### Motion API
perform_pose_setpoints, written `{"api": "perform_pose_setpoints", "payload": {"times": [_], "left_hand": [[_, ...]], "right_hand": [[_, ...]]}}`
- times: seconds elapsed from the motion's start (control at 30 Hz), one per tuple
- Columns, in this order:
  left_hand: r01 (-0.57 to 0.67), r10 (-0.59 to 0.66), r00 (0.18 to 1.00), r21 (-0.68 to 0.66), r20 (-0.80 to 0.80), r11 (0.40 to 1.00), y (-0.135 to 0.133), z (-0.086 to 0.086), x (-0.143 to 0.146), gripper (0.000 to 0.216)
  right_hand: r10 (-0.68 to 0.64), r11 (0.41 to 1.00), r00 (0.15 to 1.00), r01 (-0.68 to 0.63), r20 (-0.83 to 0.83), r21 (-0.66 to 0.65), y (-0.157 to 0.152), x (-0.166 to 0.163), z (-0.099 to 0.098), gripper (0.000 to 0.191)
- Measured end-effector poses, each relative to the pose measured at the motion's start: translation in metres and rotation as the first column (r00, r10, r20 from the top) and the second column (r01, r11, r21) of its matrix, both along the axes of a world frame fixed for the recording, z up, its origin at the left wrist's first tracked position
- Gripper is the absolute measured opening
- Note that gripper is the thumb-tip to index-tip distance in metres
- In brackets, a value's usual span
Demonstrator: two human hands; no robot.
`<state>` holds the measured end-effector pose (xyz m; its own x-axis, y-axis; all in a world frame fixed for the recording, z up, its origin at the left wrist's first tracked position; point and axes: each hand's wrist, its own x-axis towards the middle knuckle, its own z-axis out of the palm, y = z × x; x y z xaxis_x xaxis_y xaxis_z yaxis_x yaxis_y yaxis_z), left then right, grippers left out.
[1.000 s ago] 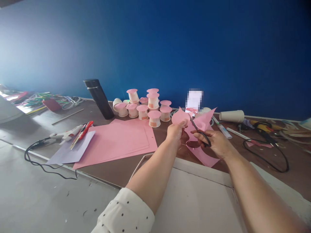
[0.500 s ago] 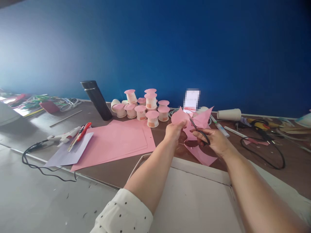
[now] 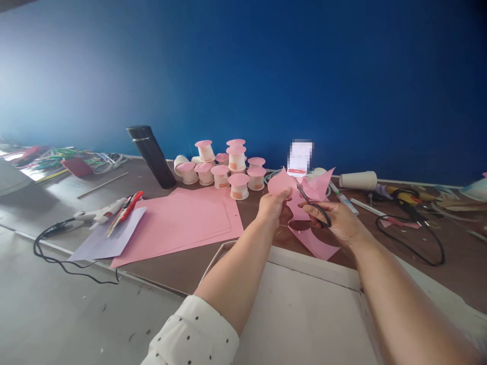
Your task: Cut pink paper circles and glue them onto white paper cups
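Observation:
My left hand (image 3: 272,207) is closed on a piece of pink paper (image 3: 280,182), holding its rounded part up in front of me. My right hand (image 3: 338,221) grips black scissors (image 3: 312,205) by the handles, with the blades in the same pink paper. The rest of that sheet (image 3: 315,243) hangs down and lies on the brown table (image 3: 198,268). A stack of pink sheets (image 3: 182,220) lies to the left of my hands.
Several paper cups with pink round lids (image 3: 224,170) stand at the back beside a black flask (image 3: 152,156). A glue gun (image 3: 99,214), red cutter (image 3: 127,209) and lilac sheet (image 3: 108,238) lie left. A white cup (image 3: 357,180), markers and black cable (image 3: 414,235) lie right.
The view has shifted slightly. My hands stay together on the pink paper, and the scissors have moved a little along it.

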<state>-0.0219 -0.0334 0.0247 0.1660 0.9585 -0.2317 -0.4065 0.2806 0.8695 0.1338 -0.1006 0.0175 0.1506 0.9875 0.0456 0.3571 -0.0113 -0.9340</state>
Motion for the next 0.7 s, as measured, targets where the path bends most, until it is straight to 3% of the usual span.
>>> {"api": "perform_pose_setpoints", "payload": {"times": [0.37, 0.7], "left_hand": [[0.005, -0.005, 1.0, -0.013, -0.008, 1.0, 0.0029, -0.004, 0.0008, 0.027], [-0.006, 0.006, 1.0, -0.017, 0.03, 1.0, 0.0049, -0.0054, 0.0011, 0.028]], "right_hand": [[0.006, 1.0, 0.999, -0.007, 0.038, 0.029, -0.0012, -0.0017, 0.0008, 0.04], [0.002, 1.0, 1.0, -0.003, 0.016, 0.024, 0.0, -0.0008, -0.0011, 0.044]]}}
